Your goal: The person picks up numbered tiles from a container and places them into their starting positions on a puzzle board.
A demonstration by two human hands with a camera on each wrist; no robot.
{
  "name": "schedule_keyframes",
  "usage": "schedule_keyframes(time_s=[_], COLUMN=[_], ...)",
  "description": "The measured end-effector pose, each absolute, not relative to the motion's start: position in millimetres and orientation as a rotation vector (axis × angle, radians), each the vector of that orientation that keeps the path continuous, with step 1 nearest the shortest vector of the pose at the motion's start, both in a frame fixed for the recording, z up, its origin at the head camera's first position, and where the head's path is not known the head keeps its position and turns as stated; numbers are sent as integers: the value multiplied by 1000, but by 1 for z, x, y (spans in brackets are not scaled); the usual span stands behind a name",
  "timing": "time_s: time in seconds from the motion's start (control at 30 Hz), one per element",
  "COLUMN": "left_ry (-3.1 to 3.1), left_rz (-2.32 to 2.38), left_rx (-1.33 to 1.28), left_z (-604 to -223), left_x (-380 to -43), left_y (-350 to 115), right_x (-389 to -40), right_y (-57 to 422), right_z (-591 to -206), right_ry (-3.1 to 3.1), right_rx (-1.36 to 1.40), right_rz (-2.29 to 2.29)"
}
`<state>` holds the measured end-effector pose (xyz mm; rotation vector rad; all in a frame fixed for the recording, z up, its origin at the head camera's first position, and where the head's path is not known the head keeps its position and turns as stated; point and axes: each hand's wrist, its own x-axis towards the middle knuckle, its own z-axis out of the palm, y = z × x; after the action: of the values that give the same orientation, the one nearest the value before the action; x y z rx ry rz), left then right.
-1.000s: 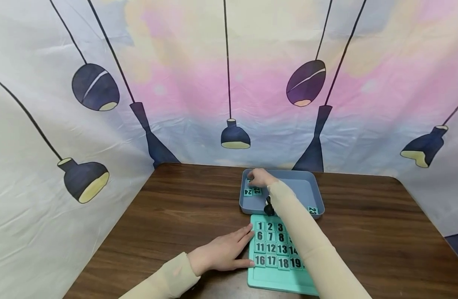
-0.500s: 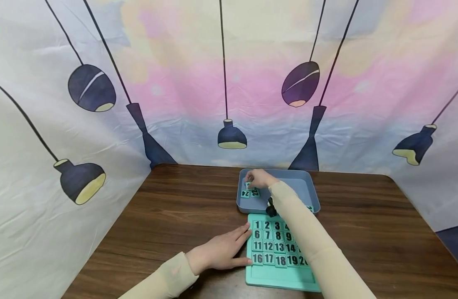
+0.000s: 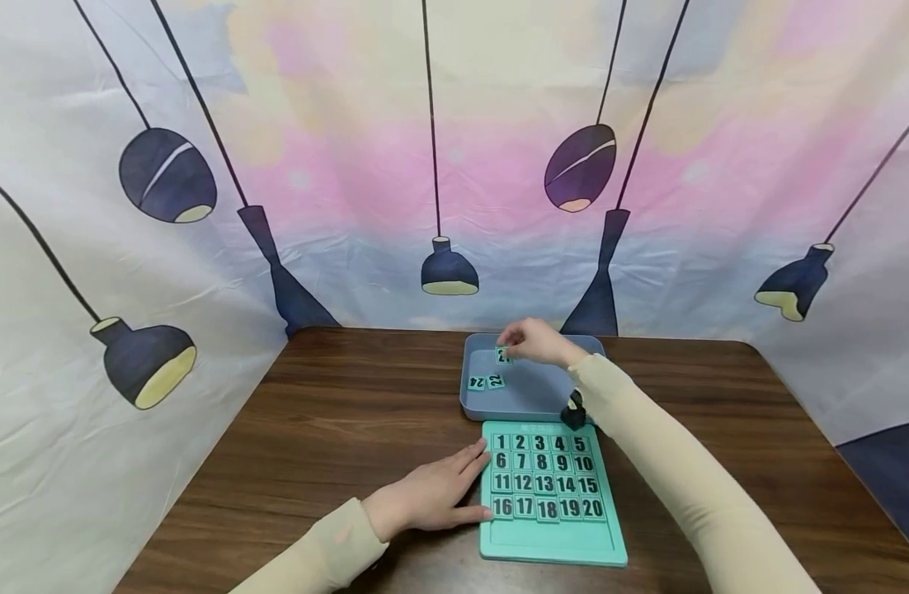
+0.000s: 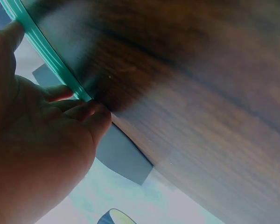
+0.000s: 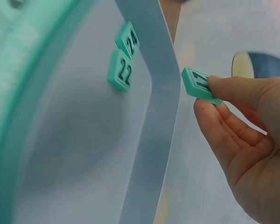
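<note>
My right hand is raised over the back of the blue-grey tray. Between thumb and fingers it pinches a green number tile; the thumb covers part of the number, which seems to begin with 2. Tiles 24 and 22 lie side by side on the tray floor. My left hand rests at the left edge of the mint-green number board, its extended fingers touching that edge. Rows of tiles 1 to 20 fill the board above a bare bottom strip.
Dark wood tabletop surrounds board and tray, which stand close together, tray behind. A black wrist camera on the right arm hangs over the tray's front right corner and hides it. Behind the table hangs a printed cloth with lamps.
From among the tiles at the tray's left, my right hand has lifted one and drawn up and rightward. The right forearm has swung off the board. My left hand keeps its place.
</note>
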<state>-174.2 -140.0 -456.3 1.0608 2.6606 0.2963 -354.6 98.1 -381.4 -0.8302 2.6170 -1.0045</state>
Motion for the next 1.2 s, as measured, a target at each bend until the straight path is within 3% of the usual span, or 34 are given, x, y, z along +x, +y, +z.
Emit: schedule_keyframes(time_s=[0.67,1.2], left_ry=[2669,2695], left_rz=[253,203], left_rx=[1034,1013], left_z=[-460,-461], left_x=[-177,-175], left_y=[-137,-135], right_x=[-229,-178], right_y=[133,139], right_z=[-402,-433], right_ry=[2336,2201], right_rx=[-1034,-1047], right_rz=[-1059,-1097])
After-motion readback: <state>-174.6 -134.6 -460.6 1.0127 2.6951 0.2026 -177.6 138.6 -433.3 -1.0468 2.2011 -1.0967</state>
